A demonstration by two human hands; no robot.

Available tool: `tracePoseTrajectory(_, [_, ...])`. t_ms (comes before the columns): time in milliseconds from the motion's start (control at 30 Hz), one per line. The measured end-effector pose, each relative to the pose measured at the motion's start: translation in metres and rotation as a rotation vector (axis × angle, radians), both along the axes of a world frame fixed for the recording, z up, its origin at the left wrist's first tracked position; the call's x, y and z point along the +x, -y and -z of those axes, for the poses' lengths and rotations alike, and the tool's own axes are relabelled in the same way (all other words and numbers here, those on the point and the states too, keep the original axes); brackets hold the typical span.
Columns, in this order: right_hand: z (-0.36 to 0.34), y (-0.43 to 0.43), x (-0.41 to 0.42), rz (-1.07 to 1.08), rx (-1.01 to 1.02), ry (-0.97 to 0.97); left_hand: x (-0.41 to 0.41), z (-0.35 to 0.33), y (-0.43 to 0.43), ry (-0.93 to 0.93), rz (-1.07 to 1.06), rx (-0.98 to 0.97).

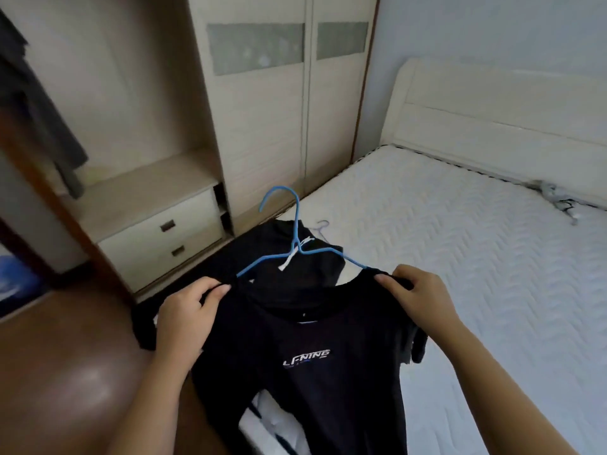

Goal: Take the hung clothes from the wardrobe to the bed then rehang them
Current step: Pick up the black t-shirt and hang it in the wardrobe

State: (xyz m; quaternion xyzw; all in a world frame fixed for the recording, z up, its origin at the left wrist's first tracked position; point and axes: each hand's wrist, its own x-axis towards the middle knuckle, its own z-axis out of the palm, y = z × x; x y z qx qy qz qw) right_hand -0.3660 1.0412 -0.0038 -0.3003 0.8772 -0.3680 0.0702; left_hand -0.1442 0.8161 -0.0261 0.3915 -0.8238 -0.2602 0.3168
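A black T-shirt (305,382) with a white chest logo hangs in front of me on a blue wire hanger (289,238), whose hook points up and left. My left hand (187,313) grips the shirt's left shoulder. My right hand (417,297) pinches its right shoulder over the hanger's arm. Another dark garment (315,267) lies behind it at the corner of the bed (476,274), with a second pale hanger hook (323,226) showing beside it. The wardrobe (272,119) stands ahead with its sliding doors closed; its open left bay holds a dark grey hung garment (36,103).
A low drawer unit (157,231) sits inside the open bay. A small grey crumpled item (555,195) lies on the mattress near the headboard (499,103). Brown wooden floor (65,372) spreads to my left. White cloth with dark stripes (266,425) shows below the shirt.
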Motion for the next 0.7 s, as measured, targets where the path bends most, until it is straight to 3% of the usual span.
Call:
tracePoseTrajectory(367, [0.063,0.236,0.25,-0.515,0.181,0.111,0.336,0.058,0.097,0.095,-0.467,0.395])
tracePoseTrajectory(533, [0.079,0.319,0.346,-0.708,0.232,0.174,0.434,0.055,0.108,0.109,-0.689,0.421])
tracePoseTrajectory(700, [0.085,0.403,0.393,-0.83,0.22,0.198,0.481,0.06,0.144,0.098,-0.807,0.417])
